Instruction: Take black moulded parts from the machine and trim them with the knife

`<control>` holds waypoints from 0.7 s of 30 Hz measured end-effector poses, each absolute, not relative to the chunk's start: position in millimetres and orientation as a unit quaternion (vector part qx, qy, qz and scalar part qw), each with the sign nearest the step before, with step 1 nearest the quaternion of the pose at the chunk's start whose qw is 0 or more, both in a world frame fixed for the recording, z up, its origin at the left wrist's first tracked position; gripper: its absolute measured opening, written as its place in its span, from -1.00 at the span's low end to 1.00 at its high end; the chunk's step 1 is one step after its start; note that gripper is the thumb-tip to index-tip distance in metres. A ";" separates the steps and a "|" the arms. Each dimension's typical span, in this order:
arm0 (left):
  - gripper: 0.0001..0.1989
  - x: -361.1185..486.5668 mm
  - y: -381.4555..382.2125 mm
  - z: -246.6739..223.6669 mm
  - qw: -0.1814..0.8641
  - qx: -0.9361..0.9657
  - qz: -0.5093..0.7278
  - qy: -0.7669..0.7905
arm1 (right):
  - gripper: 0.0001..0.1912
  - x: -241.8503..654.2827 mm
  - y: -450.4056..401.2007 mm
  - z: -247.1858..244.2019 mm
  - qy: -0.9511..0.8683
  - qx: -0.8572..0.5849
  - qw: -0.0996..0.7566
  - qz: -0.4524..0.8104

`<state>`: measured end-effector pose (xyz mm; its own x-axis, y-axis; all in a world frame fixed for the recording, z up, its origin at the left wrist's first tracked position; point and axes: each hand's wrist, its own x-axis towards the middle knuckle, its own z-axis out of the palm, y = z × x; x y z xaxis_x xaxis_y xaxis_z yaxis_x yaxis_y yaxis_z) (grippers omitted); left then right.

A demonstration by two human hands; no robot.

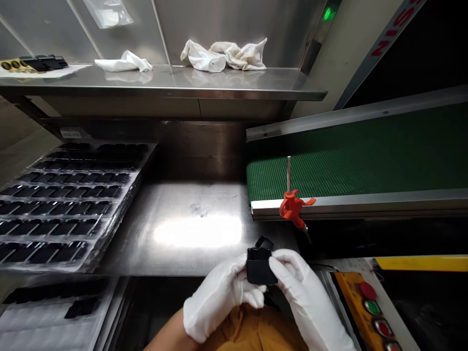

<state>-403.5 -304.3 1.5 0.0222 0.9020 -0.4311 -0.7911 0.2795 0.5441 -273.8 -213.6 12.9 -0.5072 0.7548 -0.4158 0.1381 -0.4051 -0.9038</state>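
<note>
A small black part [261, 272] is held up between my two white-gloved hands near the bench's front edge. My left hand [226, 292] has its fingers closed on the part's left side, with some fingers curled beneath it. My right hand [298, 280] grips the same part at its right edge with thumb and fingers. Just behind it, another dark piece [264, 243] shows; whether it is joined to the held part I cannot tell.
Left, a tray [126, 207] holds rows of black parts, with more trays below. Right are a green conveyor [351, 161], an orange air gun [292, 207] at its edge and a button panel [356, 297]. Above, white cloths [241, 54] lie on a metal shelf [164, 83].
</note>
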 end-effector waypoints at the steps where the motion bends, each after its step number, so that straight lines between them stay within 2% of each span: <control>1: -0.62 -403.7 -303.2 0.5 0.712 0.078 0.598 0.360 | -0.59 -273.9 -213.0 14.8 -0.508 -0.447 0.218 0.703; 8: -0.59 -407.0 -299.4 3.0 0.690 0.108 0.598 0.393 | -0.58 -275.1 -208.2 14.3 -0.528 -0.444 0.205 0.695; 15: -0.73 -402.1 -294.1 13.0 0.568 0.219 0.550 0.572 | -0.62 -280.3 -206.5 8.0 -0.491 -0.428 0.180 0.737; 21: -0.81 -397.5 -288.2 16.5 0.526 0.220 0.541 0.617 | -0.65 -281.3 -209.4 -0.3 -0.456 -0.411 0.174 0.770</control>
